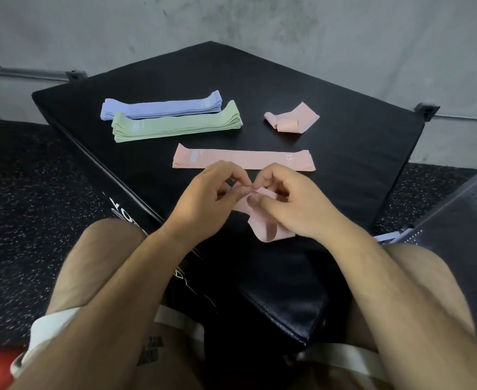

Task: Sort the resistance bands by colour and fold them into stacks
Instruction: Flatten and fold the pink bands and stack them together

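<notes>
Fabric of a pale pink, flat elastic resistance band [266, 231] is held just above the near part of a black padded box top [344, 164]. Its upper edge is pinched between the left hand [206, 201] and the right hand [290, 204], while a loose loop of it hangs down below the right palm. Both hands have thumb and curled fingers clamped on the pink strip, with their fingertips meeting in the middle. Just beyond the hands lies a flattened pink band [243, 159], stretched out straight. Farther back and to the right sits a crumpled pink band [290, 119], well apart from it. On the left two neat stacks lie side by side — a green stack of folded bands [175, 126] and, behind it and touching, a lilac stack of folded bands [161, 108]. Around the box spreads a dark speckled rubber floor [20, 192], and a grey concrete wall [231, 18] rises behind it.
</notes>
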